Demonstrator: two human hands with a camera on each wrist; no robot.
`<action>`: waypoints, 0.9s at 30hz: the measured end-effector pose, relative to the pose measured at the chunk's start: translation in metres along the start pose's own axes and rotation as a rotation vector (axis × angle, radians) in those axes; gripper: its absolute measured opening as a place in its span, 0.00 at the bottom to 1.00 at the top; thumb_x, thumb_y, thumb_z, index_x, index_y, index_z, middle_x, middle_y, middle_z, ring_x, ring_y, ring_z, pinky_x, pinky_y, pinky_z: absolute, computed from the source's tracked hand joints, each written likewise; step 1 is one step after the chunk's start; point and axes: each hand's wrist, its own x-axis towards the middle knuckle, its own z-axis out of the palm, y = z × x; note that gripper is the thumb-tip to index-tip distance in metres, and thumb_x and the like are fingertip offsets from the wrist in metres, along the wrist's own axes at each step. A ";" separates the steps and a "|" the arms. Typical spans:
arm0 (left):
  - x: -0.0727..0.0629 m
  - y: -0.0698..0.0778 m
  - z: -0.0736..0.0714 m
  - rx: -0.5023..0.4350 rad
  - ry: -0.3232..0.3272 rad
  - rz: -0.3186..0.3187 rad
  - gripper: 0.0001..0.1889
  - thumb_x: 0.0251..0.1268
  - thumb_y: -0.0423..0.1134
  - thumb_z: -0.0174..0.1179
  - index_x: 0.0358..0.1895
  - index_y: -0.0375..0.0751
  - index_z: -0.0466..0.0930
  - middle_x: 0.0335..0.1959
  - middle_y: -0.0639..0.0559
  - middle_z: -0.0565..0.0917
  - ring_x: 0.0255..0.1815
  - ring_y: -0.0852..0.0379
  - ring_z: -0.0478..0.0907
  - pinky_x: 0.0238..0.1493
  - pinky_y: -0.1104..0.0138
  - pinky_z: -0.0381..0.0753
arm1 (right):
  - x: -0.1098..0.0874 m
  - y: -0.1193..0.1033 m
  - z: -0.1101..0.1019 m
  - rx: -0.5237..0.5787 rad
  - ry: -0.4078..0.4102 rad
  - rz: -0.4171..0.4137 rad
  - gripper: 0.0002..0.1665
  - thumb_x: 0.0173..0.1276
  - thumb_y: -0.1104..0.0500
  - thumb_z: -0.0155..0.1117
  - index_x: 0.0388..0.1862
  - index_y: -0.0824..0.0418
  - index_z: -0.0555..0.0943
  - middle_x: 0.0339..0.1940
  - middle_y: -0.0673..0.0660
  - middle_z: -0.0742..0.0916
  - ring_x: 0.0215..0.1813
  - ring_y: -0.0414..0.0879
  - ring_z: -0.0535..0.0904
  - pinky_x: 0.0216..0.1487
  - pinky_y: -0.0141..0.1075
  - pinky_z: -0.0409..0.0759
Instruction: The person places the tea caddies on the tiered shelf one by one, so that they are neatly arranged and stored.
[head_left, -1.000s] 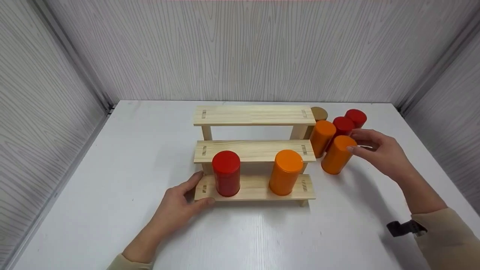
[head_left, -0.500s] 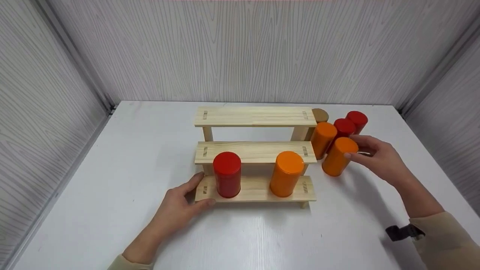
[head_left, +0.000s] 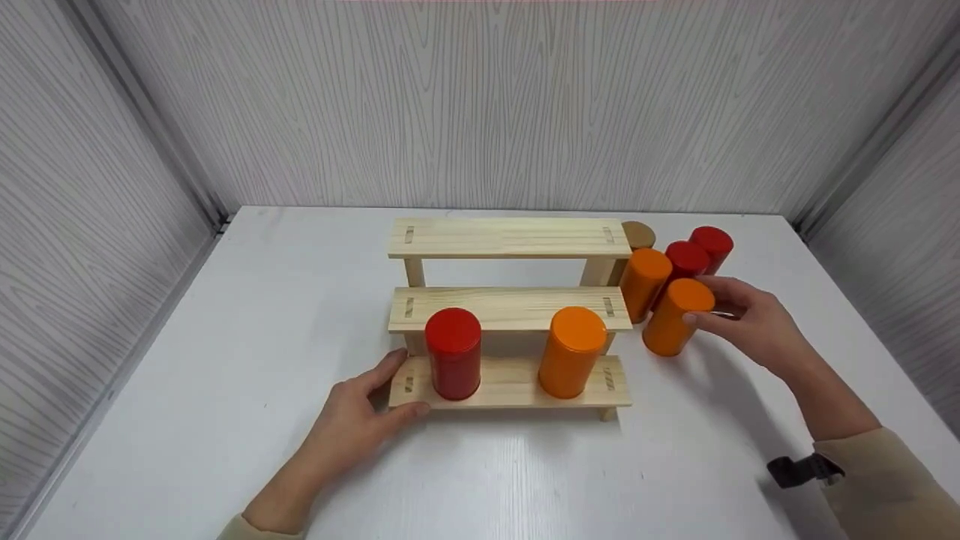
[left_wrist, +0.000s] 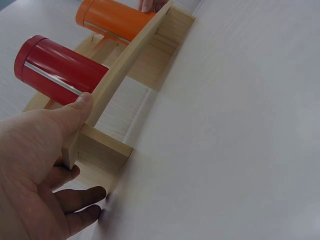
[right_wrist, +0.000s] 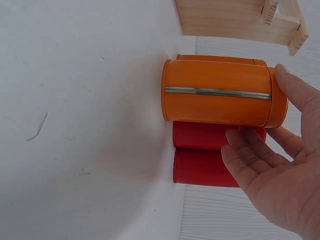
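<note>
The right hand (head_left: 754, 322) pinches the nearest orange can (head_left: 670, 328) of the right-hand group near its top; that can stands on the white table (head_left: 510, 480), right of the wooden rack (head_left: 502, 238). Crowding its far side are a second orange can (head_left: 643, 289), two red cans (head_left: 686, 259) and, farther left, a tan can (head_left: 638, 235). The left hand (head_left: 356, 412) grips the left end of the rack's lowest board, where a red can (head_left: 456, 367) stands left and an orange one (head_left: 566, 367) right. In all: three orange, three red, one tan; three boards. The rack and second orange can partly hide the tan can; the reds are part covered. Both sleeves (head_left: 881, 480) are cut off; a dark object (head_left: 802, 471) by the right one is hard to make out.
</note>
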 end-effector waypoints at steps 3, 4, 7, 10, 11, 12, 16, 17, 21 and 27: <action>0.000 0.000 0.000 -0.004 0.005 0.007 0.49 0.59 0.55 0.80 0.82 0.46 0.67 0.79 0.54 0.70 0.80 0.50 0.68 0.77 0.54 0.69 | 0.001 0.000 0.000 0.003 0.000 0.002 0.46 0.73 0.40 0.72 0.82 0.57 0.68 0.73 0.63 0.79 0.68 0.61 0.78 0.49 0.18 0.79; 0.001 0.000 0.000 -0.003 0.005 0.006 0.49 0.59 0.55 0.80 0.82 0.46 0.67 0.79 0.53 0.70 0.80 0.50 0.68 0.77 0.54 0.69 | 0.001 0.000 0.000 0.006 0.001 0.001 0.46 0.73 0.40 0.73 0.82 0.57 0.69 0.73 0.62 0.79 0.68 0.61 0.78 0.49 0.18 0.79; 0.001 0.000 0.000 -0.001 0.006 0.002 0.49 0.59 0.55 0.80 0.82 0.47 0.67 0.79 0.54 0.71 0.80 0.49 0.68 0.77 0.54 0.70 | 0.001 0.000 0.000 0.011 0.003 -0.003 0.46 0.73 0.40 0.72 0.82 0.58 0.69 0.72 0.62 0.79 0.67 0.61 0.78 0.50 0.18 0.79; 0.001 0.000 0.000 0.004 0.005 -0.008 0.49 0.59 0.56 0.80 0.82 0.47 0.67 0.79 0.54 0.70 0.80 0.49 0.67 0.77 0.53 0.69 | 0.001 0.000 0.000 0.012 0.004 -0.007 0.45 0.74 0.40 0.72 0.81 0.58 0.69 0.72 0.62 0.79 0.67 0.60 0.79 0.50 0.18 0.79; 0.001 0.001 0.000 0.006 0.004 -0.011 0.49 0.59 0.57 0.80 0.82 0.48 0.67 0.79 0.54 0.70 0.80 0.49 0.67 0.77 0.53 0.69 | 0.000 0.001 0.000 0.010 0.006 -0.009 0.45 0.74 0.40 0.72 0.81 0.58 0.69 0.72 0.63 0.79 0.66 0.60 0.79 0.50 0.18 0.79; 0.001 0.001 0.001 0.004 0.003 -0.015 0.50 0.58 0.57 0.80 0.82 0.48 0.66 0.79 0.54 0.70 0.80 0.49 0.67 0.77 0.53 0.69 | 0.000 0.001 0.000 0.007 0.007 -0.011 0.45 0.74 0.40 0.72 0.81 0.58 0.69 0.72 0.62 0.79 0.66 0.60 0.79 0.50 0.18 0.79; 0.002 0.002 0.001 0.000 -0.005 -0.031 0.50 0.58 0.57 0.80 0.83 0.50 0.66 0.80 0.55 0.70 0.80 0.49 0.67 0.77 0.53 0.70 | 0.000 0.001 -0.001 0.000 0.014 -0.018 0.44 0.73 0.40 0.72 0.80 0.58 0.71 0.70 0.62 0.81 0.64 0.58 0.79 0.49 0.19 0.80; 0.002 0.002 0.001 -0.002 -0.004 -0.035 0.50 0.58 0.57 0.80 0.82 0.50 0.66 0.80 0.55 0.70 0.80 0.49 0.67 0.76 0.53 0.70 | 0.000 0.001 -0.001 -0.002 0.014 -0.020 0.44 0.73 0.40 0.72 0.80 0.59 0.71 0.69 0.62 0.81 0.64 0.58 0.79 0.49 0.19 0.80; 0.001 0.002 0.001 -0.003 0.001 -0.036 0.50 0.58 0.57 0.80 0.82 0.50 0.67 0.80 0.55 0.70 0.80 0.49 0.67 0.76 0.54 0.70 | 0.000 0.000 0.000 -0.012 0.014 -0.027 0.44 0.73 0.40 0.73 0.78 0.59 0.72 0.66 0.62 0.82 0.61 0.56 0.79 0.50 0.20 0.81; 0.001 0.000 0.002 -0.022 0.014 -0.024 0.49 0.57 0.56 0.81 0.81 0.47 0.68 0.79 0.54 0.71 0.79 0.51 0.69 0.77 0.53 0.70 | -0.003 -0.001 0.001 -0.028 0.021 -0.032 0.44 0.71 0.39 0.74 0.76 0.62 0.74 0.63 0.62 0.85 0.58 0.56 0.82 0.50 0.21 0.81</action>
